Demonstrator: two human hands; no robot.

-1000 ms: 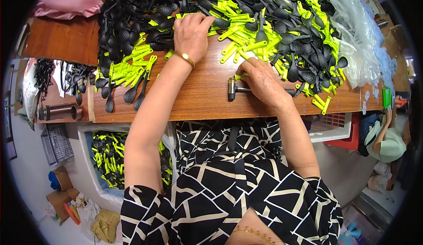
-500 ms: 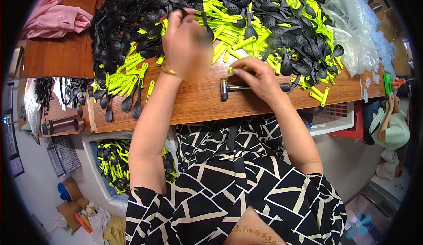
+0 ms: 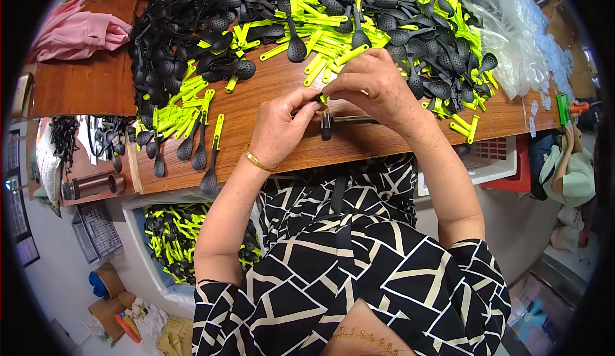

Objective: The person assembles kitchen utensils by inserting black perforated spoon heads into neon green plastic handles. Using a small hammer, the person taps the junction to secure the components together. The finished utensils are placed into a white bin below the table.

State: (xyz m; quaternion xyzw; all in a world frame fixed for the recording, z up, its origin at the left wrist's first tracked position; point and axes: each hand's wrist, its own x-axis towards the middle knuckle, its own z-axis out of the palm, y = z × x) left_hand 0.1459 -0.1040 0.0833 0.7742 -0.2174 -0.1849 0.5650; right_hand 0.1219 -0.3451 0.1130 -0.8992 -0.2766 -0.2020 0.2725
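Nearest the camera, below the tabletop's front edge, one bin [image 3: 192, 241] of green and black parts sits by the person's left arm, and a white crate [image 3: 483, 167] and a red one [image 3: 512, 177] sit to the right.

The left hand [image 3: 278, 129] and right hand [image 3: 375, 87] meet over the front strip of the tabletop [image 3: 256, 100]. Their fingers are closed on one small piece [image 3: 322, 98], black and green, pinched between both thumbs and forefingers and held just above the wood. One bracelet [image 3: 258, 161] circles the left wrist.

Just below the fingers lies one hammer [image 3: 343, 121], its head pointing toward the front edge and its handle running right under the right hand. It touches neither hand.

Left of the fingers, about six black spoons [image 3: 202, 154] lie singly near the front edge, a few with green handles [image 3: 218, 129] attached. The bare wood around the hands is the only open patch; it is narrow, hemmed by the front edge on the near side and the heap beyond.

Beyond the fingers, a heap [image 3: 307, 10] of black spoons and green handles, too many to count, covers the tabletop from left to right. Clear plastic bags [image 3: 519, 42] lie far right, and one pink cloth [image 3: 77, 32] lies far left.
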